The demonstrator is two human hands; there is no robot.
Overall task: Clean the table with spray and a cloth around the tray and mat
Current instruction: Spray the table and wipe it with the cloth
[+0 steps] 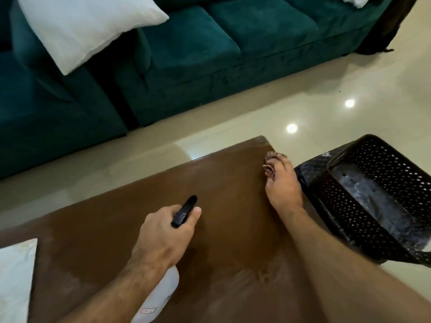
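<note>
Bench (221, 229): brown, glossy, damp patches near the middle.
Left hand (163, 236): curled round black head of spray bottle (161, 297), white body under the wrist.
Right hand (281, 183): on the bench's right edge, fingers bunched on a small cloth (270, 163).
Tray (373, 194): black, perforated, tilted off the right edge.
Mat (14, 276): pale, at the left corner.
Room: cream tiled floor (303, 96), teal sofa (186, 66), white cushion (81, 26).
</note>
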